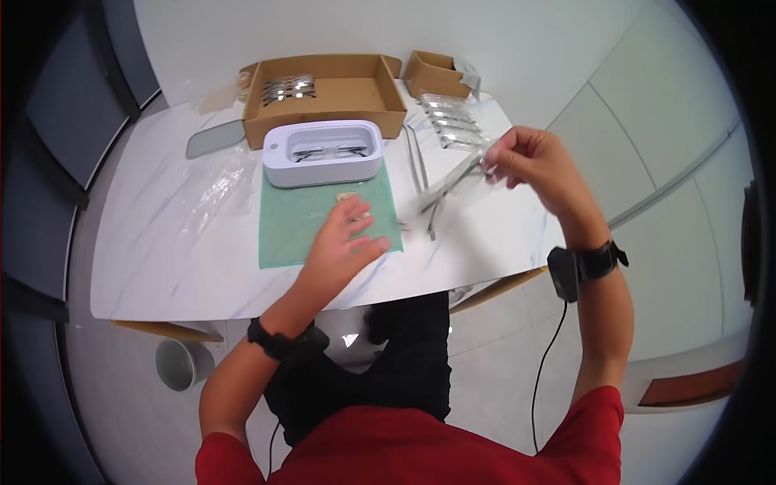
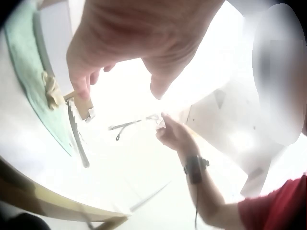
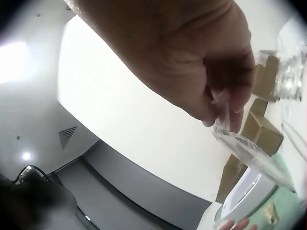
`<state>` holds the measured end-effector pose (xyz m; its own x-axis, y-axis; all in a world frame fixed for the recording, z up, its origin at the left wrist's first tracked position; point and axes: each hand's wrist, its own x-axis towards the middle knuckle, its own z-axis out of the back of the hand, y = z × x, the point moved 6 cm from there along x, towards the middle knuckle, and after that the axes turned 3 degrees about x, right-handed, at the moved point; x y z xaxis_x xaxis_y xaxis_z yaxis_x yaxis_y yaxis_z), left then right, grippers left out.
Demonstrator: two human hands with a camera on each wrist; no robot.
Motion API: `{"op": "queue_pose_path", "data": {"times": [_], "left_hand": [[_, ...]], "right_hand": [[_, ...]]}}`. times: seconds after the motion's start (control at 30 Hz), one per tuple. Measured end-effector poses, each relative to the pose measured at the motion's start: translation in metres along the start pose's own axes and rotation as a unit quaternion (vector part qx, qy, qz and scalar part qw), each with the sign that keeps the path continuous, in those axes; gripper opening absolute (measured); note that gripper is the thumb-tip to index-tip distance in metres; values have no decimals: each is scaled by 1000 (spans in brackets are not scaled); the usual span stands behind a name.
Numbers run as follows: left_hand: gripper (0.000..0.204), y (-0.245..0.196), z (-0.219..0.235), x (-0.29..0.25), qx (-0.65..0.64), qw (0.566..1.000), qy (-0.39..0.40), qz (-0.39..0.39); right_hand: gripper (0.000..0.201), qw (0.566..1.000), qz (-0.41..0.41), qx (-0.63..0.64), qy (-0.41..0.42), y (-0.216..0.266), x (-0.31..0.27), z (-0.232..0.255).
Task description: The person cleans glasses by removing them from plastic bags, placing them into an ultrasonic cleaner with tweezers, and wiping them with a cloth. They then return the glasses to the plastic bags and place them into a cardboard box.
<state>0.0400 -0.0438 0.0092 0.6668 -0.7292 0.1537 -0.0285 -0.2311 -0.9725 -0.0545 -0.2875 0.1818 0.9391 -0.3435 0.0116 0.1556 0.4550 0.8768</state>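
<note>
My right hand [image 1: 533,166] pinches the end of a clear plastic sleeve [image 3: 252,155] above the table's right side. A pair of eyeglasses [image 1: 443,194] hangs in it, its temples pointing down and left. My left hand [image 1: 343,246] hovers over the green cloth [image 1: 291,230], fingers spread and holding nothing. At the cloth's back edge stands a white ultrasonic cleaner [image 1: 323,175], with more eyeglasses [image 1: 331,153] in its open basin. A small crumpled beige cloth [image 3: 271,214] lies on the green cloth, partly hidden by my left hand in the head view.
Behind the cleaner is a cardboard box [image 1: 356,89] with several glasses [image 1: 289,90] inside. A smaller carton [image 1: 436,77] and several bagged glasses [image 1: 453,121] are at back right. Tweezers [image 1: 417,158] lie beside the cleaner. A grey lid [image 1: 215,140] and loose plastic sleeves [image 1: 214,190] lie left.
</note>
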Motion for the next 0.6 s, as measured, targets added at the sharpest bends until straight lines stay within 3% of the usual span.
{"op": "queue_pose_path", "data": {"times": [0.07, 0.17, 0.27, 0.37, 0.53, 0.6], "left_hand": [[77, 0, -10, 1, -11, 999, 39, 18], [59, -10, -22, -2, 58, 991, 121, -11], [34, -8, -23, -11, 6, 975, 203, 94], [18, -18, -12, -19, -3, 981, 180, 78], [19, -21, 1, -24, 33, 986, 158, 51], [20, -19, 1, -25, 19, 986, 158, 47]], "right_hand": [[13, 999, 1, 18, 50, 2, -4, -30], [15, 990, -11, 44, 130, 2, -8, -73], [18, 983, -22, 76, 163, -2, -8, -96], [17, 975, -43, 130, 175, 4, -13, -107], [17, 956, -95, 199, 193, 4, -18, -114], [17, 963, -69, 184, 184, -5, -13, -108]]}}
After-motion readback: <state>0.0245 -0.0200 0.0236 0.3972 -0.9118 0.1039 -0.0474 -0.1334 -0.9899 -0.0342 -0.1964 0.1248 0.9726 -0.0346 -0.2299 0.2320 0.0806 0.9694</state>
